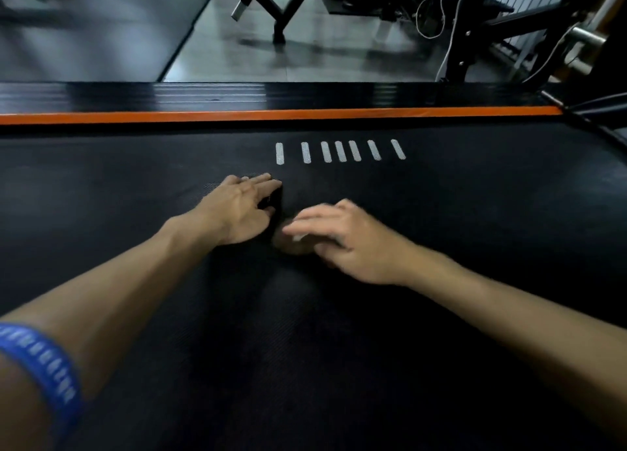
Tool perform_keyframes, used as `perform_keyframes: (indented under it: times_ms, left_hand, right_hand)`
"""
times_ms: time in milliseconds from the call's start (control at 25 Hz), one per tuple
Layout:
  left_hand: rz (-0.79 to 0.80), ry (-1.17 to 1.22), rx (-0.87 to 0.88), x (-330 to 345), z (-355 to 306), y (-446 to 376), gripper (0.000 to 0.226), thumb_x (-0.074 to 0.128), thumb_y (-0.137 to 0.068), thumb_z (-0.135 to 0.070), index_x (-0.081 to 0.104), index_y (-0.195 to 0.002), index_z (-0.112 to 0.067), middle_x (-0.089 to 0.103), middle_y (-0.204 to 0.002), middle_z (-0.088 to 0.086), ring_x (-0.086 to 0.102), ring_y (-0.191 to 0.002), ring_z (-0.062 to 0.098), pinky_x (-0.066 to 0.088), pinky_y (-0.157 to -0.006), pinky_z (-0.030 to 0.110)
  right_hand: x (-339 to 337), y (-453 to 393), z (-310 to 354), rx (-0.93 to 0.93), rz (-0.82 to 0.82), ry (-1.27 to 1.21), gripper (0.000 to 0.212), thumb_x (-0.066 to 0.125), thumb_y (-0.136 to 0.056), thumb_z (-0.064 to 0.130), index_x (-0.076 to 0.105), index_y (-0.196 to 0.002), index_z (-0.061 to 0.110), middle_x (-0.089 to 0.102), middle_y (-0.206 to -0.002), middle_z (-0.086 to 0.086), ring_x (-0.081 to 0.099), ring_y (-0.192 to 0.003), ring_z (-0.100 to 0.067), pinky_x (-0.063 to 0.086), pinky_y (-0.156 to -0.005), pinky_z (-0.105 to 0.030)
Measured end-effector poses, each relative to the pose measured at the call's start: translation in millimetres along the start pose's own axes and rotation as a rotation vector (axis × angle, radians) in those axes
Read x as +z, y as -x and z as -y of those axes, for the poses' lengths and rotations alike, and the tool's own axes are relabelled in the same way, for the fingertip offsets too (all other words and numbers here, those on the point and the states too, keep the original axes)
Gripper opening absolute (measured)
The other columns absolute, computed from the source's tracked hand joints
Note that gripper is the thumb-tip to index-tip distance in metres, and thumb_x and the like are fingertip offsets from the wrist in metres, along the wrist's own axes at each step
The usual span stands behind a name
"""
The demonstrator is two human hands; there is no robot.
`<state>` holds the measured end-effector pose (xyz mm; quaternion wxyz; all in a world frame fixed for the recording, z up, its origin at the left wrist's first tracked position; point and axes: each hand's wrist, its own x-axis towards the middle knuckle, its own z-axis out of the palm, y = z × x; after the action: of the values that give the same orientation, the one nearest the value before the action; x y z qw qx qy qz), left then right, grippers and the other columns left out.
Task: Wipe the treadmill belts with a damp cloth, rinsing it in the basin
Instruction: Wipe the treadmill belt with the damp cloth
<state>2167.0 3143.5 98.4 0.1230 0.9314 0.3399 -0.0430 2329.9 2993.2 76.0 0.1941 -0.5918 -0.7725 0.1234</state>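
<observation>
The black textured treadmill belt fills the lower part of the view, with a row of several white dashes printed on it. My left hand lies flat on the belt, fingers straight, pressing on a dark cloth that barely stands out from the belt. My right hand is blurred beside it, its fingers stretched out leftward toward the cloth's near edge; I cannot tell whether they touch it. No basin is in view.
An orange stripe and a black ribbed side rail border the belt's far edge. Beyond lie a grey floor, black gym machine frames and cables at the right. A blue band is on my left forearm.
</observation>
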Motion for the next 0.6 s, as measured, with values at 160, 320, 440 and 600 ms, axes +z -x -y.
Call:
perform_keyframes:
  times_ms: [160, 320, 440, 600]
  left_hand:
    - [0.052, 0.097, -0.001, 3.3, 5.1, 15.4, 0.055, 0.037, -0.103, -0.036, 0.017, -0.154, -0.032, 0.006, -0.163, -0.006, 0.002, -0.150, 0.019, 0.003, -0.120, 0.036]
    - [0.043, 0.083, 0.056, 1.9, 14.4, 27.2, 0.059, 0.044, -0.101, -0.038, 0.020, -0.154, -0.033, 0.012, -0.163, -0.003, 0.010, -0.150, 0.018, 0.009, -0.120, 0.034]
    - [-0.015, 0.078, 0.095, 0.8, 15.7, 35.0, 0.064, 0.048, -0.099, -0.037, 0.018, -0.155, -0.030, 0.020, -0.161, 0.004, 0.017, -0.148, 0.018, 0.012, -0.120, 0.029]
    - [-0.015, 0.081, 0.055, -5.9, 18.2, 39.7, 0.066, 0.050, -0.097, -0.044, 0.019, -0.154, -0.032, 0.024, -0.160, 0.003, 0.025, -0.146, 0.020, 0.019, -0.120, 0.035]
  right_hand:
    - [-38.4, -3.3, -71.8, 0.638, -0.280, 0.061, 0.052, 0.049, -0.088, 0.018, 0.053, -0.133, 0.043, 0.052, -0.141, 0.006, 0.045, -0.123, -0.028, 0.035, -0.107, -0.046]
    - [-3.6, -1.8, -13.4, 0.424, -0.231, 0.128, 0.054, 0.042, -0.083, 0.018, 0.056, -0.131, 0.039, 0.055, -0.137, 0.005, 0.052, -0.116, -0.030, 0.039, -0.100, -0.045]
    - [34.2, 39.0, 71.9, 0.048, -0.009, 0.087, 0.055, 0.049, -0.079, 0.015, 0.056, -0.130, 0.035, 0.055, -0.134, 0.002, 0.055, -0.104, -0.029, 0.044, -0.088, -0.043]
    - [25.5, 65.3, 79.7, -0.019, 0.001, 0.083, 0.051, 0.052, -0.086, 0.016, 0.052, -0.133, 0.037, 0.051, -0.139, 0.004, 0.051, -0.106, -0.025, 0.043, -0.089, -0.041]
